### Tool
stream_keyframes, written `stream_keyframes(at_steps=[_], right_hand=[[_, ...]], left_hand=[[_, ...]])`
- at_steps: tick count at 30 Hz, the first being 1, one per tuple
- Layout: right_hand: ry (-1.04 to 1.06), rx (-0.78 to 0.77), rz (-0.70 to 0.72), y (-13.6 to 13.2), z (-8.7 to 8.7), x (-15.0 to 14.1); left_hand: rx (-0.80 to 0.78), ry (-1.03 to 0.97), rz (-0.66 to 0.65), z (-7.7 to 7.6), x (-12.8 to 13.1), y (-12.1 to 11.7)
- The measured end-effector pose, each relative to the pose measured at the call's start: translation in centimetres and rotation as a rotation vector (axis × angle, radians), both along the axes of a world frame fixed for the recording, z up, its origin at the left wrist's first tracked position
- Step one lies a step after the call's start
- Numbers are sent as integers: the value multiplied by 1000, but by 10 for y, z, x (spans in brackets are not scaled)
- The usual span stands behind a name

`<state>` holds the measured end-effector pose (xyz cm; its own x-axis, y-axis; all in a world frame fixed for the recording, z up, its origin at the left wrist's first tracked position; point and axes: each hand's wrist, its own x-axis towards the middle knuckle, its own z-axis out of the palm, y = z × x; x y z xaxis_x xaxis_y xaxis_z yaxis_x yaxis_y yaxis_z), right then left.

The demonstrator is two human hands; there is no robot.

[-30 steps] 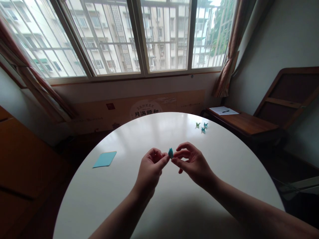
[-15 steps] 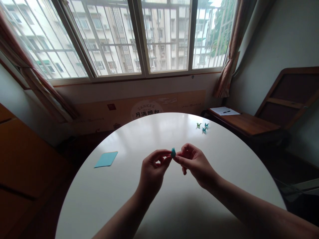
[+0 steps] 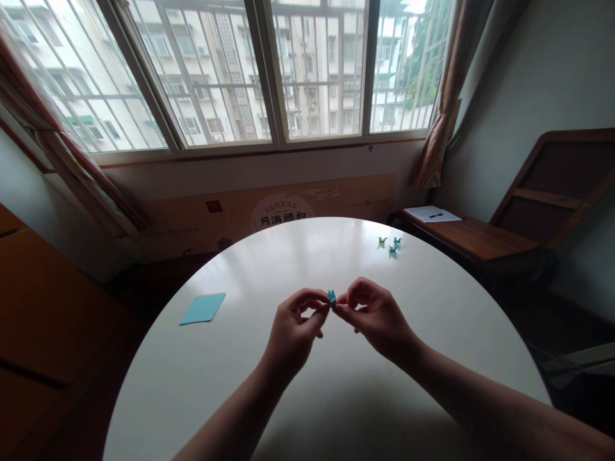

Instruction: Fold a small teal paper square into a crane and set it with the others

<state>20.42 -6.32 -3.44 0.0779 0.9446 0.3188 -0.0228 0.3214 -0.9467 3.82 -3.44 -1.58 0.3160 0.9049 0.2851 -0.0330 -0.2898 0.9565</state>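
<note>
A small folded teal paper piece (image 3: pixel 332 297), with two points sticking up, is held above the middle of the table between my two hands. My left hand (image 3: pixel 298 326) pinches its left side between thumb and forefinger. From the other side, the thumb and forefinger of my right hand (image 3: pixel 372 310) grip it too. The fingertips cover part of the folds. On the table to the left lies a stack of light-blue square paper (image 3: pixel 202 308). Three small folded paper cranes, one green (image 3: pixel 382 242) and two blue (image 3: pixel 393 251), stand at the far right.
The round white table (image 3: pixel 192 390) fills the foreground. Beyond its right edge, a wooden chair (image 3: pixel 500 237) bears a white paper sheet (image 3: pixel 423 214) with a dark pen (image 3: pixel 435 216). A wooden cabinet (image 3: pixel 43 307) stands at the left, and a barred window (image 3: pixel 230 77) is behind.
The folded paper has turned and tilted slightly in my fingers, so its two points now show apart. My right hand's fingers have curled in closer around it.
</note>
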Motion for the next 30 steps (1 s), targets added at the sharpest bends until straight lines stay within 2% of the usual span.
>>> stream_keyframes(at_steps=[3, 9, 16, 24, 30], right_hand=[[-64, 35, -25, 0, -1, 1], [-102, 53, -25, -3, 3, 3], [162, -121, 171, -2, 8, 6], [221, -163, 220, -1, 8, 8], [273, -283, 299, 1, 7, 11]], left_hand=[[8, 57, -35, 2, -2, -1], [94, 123, 13, 2, -5, 0], [81, 73, -107, 7, -10, 4], [142, 86, -212, 12, -15, 6], [299, 243, -165, 14, -17, 8]])
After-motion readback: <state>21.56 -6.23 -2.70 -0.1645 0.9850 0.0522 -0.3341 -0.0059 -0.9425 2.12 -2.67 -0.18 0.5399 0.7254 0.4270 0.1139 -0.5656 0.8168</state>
